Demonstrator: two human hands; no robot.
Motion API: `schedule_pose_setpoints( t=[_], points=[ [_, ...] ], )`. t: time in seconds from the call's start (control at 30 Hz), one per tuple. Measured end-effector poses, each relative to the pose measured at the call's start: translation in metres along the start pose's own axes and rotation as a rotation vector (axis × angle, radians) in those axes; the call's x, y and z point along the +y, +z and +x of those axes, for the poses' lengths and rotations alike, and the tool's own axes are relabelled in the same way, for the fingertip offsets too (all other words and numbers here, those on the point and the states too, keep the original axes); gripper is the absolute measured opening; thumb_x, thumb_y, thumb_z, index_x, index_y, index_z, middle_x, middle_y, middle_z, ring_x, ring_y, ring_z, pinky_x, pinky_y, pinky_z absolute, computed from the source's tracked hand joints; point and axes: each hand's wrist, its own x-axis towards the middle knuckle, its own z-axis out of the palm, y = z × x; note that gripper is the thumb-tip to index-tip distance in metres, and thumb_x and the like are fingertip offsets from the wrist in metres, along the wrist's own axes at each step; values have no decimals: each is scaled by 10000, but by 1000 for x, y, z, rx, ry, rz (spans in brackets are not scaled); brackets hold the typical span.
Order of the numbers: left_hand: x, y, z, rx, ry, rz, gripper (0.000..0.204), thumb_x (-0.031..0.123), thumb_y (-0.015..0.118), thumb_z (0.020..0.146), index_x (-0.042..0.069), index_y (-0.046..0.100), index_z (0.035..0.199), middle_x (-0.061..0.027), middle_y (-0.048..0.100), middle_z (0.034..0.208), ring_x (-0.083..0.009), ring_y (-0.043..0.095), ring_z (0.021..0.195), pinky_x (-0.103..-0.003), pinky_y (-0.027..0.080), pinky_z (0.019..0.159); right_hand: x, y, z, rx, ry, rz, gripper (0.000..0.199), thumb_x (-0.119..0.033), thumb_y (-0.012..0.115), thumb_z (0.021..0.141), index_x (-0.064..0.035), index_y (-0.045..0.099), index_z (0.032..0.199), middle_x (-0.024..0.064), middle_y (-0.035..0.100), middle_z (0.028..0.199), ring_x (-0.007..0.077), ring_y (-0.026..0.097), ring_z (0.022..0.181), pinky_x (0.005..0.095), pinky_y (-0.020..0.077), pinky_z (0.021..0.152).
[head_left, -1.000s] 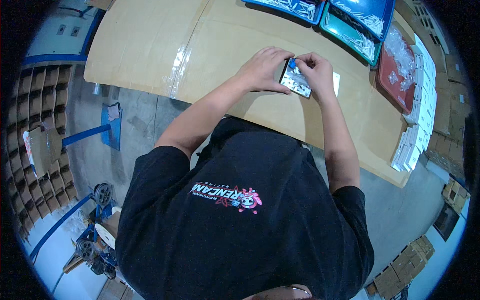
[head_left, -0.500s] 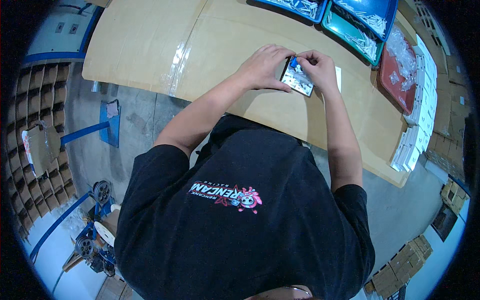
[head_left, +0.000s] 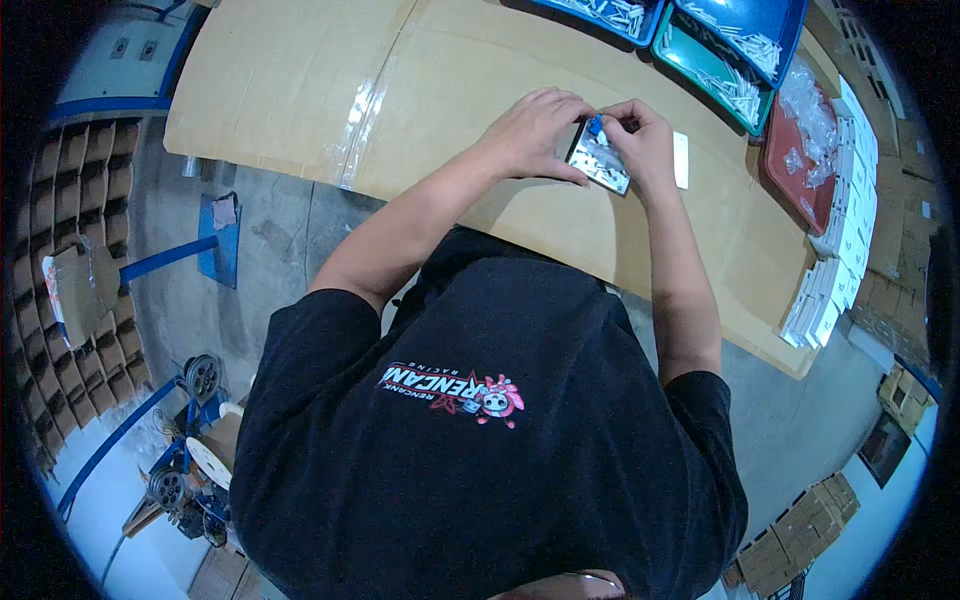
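A small flat box (head_left: pixel 604 172) with a dark edge, its inside shiny and filled with small pale pieces, rests on the cardboard-covered table. My left hand (head_left: pixel 532 138) grips its left side, thumb at the near corner and fingers at the far one. At the box's far end is a small bright blue piece (head_left: pixel 595 127). My right hand (head_left: pixel 645 148) bends over the box, thumb and fingers pinched together beside the blue piece. What lies between those fingertips is too hidden to make out. A white card or lid (head_left: pixel 681 160) lies just right of my right hand.
Blue bins (head_left: pixel 640 28) and a green bin (head_left: pixel 710 92) with white stick-like parts stand at the far right. Beside them is a red tray (head_left: pixel 785 165) with clear plastic bags. Stacked white boxes (head_left: pixel 848 215) line the right edge of the table (head_left: pixel 290 85).
The view has shifted slightly. Both hands stay at the box; the right fingertips have moved very little around the blue piece.
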Motion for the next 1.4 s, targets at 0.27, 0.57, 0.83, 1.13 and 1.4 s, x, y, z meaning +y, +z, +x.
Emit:
schedule_pose_setpoints(
  t=[0.27, 0.57, 0.83, 1.13, 1.4],
  points=[
    [0, 2, -2, 26, 8, 38, 798, 419, 917, 582, 90, 603, 1237, -117, 619, 1258, -325, 540, 1237, -447, 412, 1083, -17, -6, 1, -94, 31, -85, 164, -109, 712, 827, 20, 718, 927, 105, 731, 836, 157, 684, 766, 304, 542, 723],
    [1, 1, -2, 21, 28, 31, 783, 417, 921, 577, 95, 616, 1221, -122, 616, 1279, -328, 535, 1260, -448, 402, 1103, -8, -13, 0, -203, -34, -87, 238, -105, 773, 838, 9, 701, 1035, 98, 731, 945, 138, 687, 881, 296, 553, 817],
    [-1, 1, -1, 40, 34, 7, 842, 451, 916, 577, 63, 578, 1244, -141, 621, 1232, -345, 582, 1164, -456, 440, 1050, -37, -13, -3, -219, -134, -447, 349, -156, 830, 768, -3, 715, 1059, 150, 725, 1030, 260, 717, 954, 356, 557, 869],
    [2, 0, 1, 22, -10, -30, 831, 418, 925, 569, 77, 580, 1244, -139, 626, 1235, -348, 559, 1209, -452, 429, 1069, -60, -8, -3, -205, -210, -736, 264, -182, 792, 762, -67, 751, 996, 136, 675, 999, 334, 655, 987, 443, 529, 871],
    [2, 1, -3, 7, -7, 4, 844, 403, 924, 594, 73, 552, 1275, -142, 609, 1269, -353, 554, 1218, -461, 419, 1080, -39, -14, -3, -211, -297, -809, 281, -248, 777, 789, -89, 748, 1017, 118, 671, 1033, 325, 632, 1024, 457, 502, 914]
  ],
)
